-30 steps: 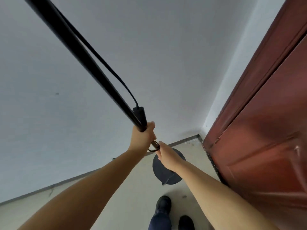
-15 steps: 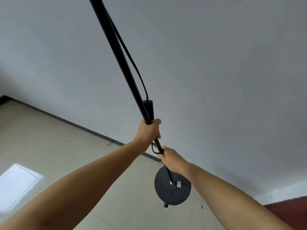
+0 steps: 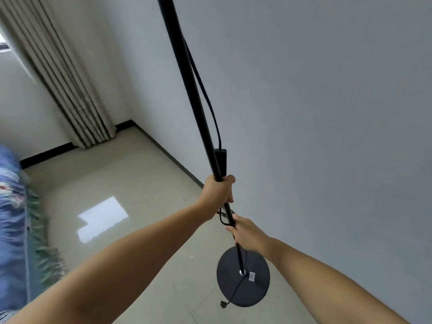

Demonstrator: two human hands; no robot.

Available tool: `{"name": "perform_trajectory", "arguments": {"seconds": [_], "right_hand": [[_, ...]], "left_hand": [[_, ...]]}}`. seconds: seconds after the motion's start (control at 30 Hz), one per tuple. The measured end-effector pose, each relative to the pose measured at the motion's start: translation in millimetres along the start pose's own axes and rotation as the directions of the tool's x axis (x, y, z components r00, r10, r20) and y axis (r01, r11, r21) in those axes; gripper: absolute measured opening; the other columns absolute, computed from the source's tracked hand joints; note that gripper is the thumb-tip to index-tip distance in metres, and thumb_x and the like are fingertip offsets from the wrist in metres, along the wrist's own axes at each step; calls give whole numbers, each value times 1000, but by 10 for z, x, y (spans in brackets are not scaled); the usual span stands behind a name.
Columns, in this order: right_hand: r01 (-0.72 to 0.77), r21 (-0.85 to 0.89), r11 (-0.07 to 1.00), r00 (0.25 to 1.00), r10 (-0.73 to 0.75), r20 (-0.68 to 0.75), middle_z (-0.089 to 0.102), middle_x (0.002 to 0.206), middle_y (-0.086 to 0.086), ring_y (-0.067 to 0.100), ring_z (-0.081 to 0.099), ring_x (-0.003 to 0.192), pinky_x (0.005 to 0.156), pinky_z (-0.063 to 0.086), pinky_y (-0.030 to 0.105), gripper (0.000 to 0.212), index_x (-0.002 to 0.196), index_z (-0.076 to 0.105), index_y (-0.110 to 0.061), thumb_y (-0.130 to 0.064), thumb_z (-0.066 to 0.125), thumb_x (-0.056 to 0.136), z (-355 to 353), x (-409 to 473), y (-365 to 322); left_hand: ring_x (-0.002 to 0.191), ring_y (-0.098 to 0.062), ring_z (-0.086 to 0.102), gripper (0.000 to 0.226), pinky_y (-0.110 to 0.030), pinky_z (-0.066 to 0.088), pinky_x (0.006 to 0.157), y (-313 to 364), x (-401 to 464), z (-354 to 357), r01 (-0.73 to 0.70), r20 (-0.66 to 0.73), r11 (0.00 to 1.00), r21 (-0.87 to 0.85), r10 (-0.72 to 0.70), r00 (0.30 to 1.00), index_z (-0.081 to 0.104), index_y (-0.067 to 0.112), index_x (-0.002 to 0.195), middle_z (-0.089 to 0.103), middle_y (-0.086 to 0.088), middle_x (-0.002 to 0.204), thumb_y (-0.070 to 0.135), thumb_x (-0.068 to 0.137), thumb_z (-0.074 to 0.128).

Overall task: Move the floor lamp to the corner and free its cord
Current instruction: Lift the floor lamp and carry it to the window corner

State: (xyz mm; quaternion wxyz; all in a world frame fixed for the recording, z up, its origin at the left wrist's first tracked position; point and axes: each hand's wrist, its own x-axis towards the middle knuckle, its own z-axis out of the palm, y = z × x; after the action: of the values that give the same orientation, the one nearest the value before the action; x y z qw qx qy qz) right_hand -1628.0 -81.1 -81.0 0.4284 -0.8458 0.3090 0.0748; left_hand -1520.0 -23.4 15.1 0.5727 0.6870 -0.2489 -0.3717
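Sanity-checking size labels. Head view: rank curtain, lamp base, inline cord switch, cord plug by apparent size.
1. curtain, largest by far
2. lamp base
3. inline cord switch
4. cord plug, smallest

This is image size only: the curtain hangs much farther away, so true sizes differ even more.

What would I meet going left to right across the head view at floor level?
Blue patterned fabric → curtain → bright patch on the floor → lamp base → white wall.
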Motion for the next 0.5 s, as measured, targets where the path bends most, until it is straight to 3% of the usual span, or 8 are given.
{"name": "perform_trajectory", "arguments": {"seconds": [0.17, 0.27, 0.5], "right_hand": [[142, 1, 990, 986, -141, 84, 49, 72, 4, 21, 54, 68, 73, 51, 39, 19, 97, 47, -9, -28, 45, 96, 49, 1254, -822], [223, -46, 974, 962, -213, 171, 50, 75, 4, 22, 56, 72, 77, 50, 40, 15, 95, 45, -11, -26, 46, 97, 19, 2074, -1355], [348, -82, 934, 902, -310, 301, 54, 77, 8, 23, 60, 66, 64, 48, 33, 24, 103, 48, -5, -28, 45, 96, 51, 3905, -2659]], "left_hand": [[30, -11, 37, 35, -30, 41, 55, 160, 901, -1044, -28, -181, 1000, 4, 28, 983, 36, 18, 44, 37, 7, 30, 12, 77, 48], [29, -10, 38, 36, -31, 40, 58, 309, 1475, -1690, -15, -281, 1000, 7, 16, 960, 37, 17, 46, 38, 7, 28, 12, 80, 47], [28, -11, 32, 39, -28, 36, 54, 730, 2710, -3266, -15, -457, 999, -48, -8, 890, 31, 19, 44, 32, 8, 29, 10, 79, 44]]}}
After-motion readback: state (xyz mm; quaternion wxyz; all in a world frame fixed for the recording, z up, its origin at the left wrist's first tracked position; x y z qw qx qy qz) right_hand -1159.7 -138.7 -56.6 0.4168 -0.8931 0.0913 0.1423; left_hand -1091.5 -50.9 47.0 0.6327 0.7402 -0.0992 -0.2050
